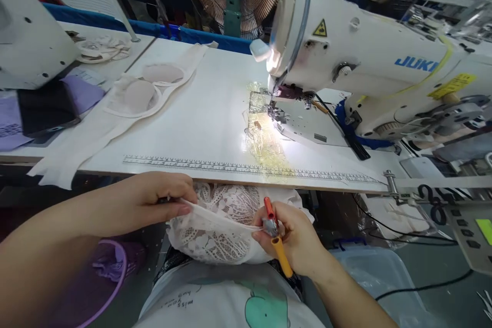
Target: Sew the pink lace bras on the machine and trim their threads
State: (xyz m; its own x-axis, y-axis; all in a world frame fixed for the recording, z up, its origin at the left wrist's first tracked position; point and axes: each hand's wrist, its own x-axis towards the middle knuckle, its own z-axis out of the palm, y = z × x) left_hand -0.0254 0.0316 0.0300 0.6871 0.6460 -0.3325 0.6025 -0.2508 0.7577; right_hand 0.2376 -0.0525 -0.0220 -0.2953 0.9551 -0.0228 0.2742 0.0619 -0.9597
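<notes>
A white lace garment piece (219,230) lies bunched in my lap below the table edge. My left hand (161,202) is closed, pinching the lace's upper edge at the left. My right hand (292,236) is closed on small thread snips with an orange and red handle (274,238) and also pinches the same edge of the lace at the right. The edge is stretched taut between both hands.
A white JUKI sewing machine (369,61) stands on the white table (200,123), its lamp lit over the needle plate (303,125). Beige bra cups (142,92) lie at the left. A ruler strip (230,166) runs along the front edge. A purple basket (107,271) sits lower left, a plastic bin (369,277) lower right.
</notes>
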